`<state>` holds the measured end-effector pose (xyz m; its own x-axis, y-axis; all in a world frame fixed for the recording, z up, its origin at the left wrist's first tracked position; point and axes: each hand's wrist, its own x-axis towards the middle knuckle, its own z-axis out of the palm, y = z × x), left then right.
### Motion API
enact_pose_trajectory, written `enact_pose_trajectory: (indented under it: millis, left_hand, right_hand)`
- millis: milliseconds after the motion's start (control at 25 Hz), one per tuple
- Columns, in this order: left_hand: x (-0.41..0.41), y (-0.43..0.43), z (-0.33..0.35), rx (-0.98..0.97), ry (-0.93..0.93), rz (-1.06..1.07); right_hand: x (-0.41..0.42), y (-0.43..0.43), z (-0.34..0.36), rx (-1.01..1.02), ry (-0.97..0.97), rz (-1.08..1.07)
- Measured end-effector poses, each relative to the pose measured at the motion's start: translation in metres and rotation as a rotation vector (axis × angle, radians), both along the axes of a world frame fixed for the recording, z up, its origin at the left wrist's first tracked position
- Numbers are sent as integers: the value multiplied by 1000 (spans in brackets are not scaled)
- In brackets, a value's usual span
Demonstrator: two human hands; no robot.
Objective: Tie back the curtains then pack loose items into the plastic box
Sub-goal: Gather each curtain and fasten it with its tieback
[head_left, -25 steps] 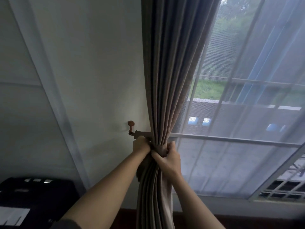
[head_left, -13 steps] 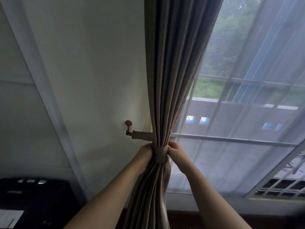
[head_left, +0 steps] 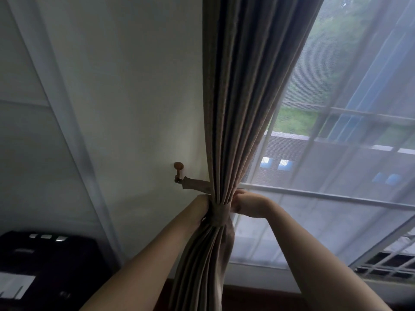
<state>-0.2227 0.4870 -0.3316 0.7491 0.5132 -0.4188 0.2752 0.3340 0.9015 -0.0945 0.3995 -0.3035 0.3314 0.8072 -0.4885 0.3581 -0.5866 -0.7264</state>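
A grey-brown curtain (head_left: 238,104) hangs beside the window, gathered into a narrow bundle. A matching fabric tie-back band (head_left: 219,212) wraps the bundle and runs left to a brown wall hook (head_left: 178,169). My left hand (head_left: 201,207) presses against the bundle's left side at the band, its fingers hidden behind the cloth. My right hand (head_left: 248,202) sits on the right side, fingers curled in behind the curtain at the band. The plastic box is not in view.
A sheer white curtain (head_left: 341,167) covers the window on the right. A dark printer-like machine (head_left: 45,261) stands low at the left against the wall. A pale vertical trim (head_left: 67,131) runs down the wall.
The band now sits wrapped around the bundle. My right hand has shifted from the front of the curtain to its right side and behind. My left hand has dropped slightly below the strap.
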Motion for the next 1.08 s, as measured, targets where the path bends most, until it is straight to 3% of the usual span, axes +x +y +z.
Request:
enact_pose_trajectory:
  millis: [120, 360, 480, 640, 800, 960, 1080]
  left_hand:
    - [2, 6, -3, 21, 44, 6]
    - [2, 15, 0, 93, 127, 45]
    - [-2, 14, 1, -8, 67, 65]
    - [-9, 10, 9, 10, 88, 163]
    - [-12, 0, 12, -111, 92, 285]
    - [-19, -7, 33, -216, -4, 279]
    - [-16, -8, 47, -175, -1, 303]
  right_hand:
    - [3, 11, 7, -62, -20, 34]
    - [5, 22, 27, -214, -275, 169]
    - [3, 25, 26, -127, -273, 307]
    - [3, 21, 24, -16, -144, 278]
    - [14, 18, 12, 9, -77, 240]
    - [14, 7, 6, 64, -170, 149]
    - [6, 4, 12, 158, -279, 93]
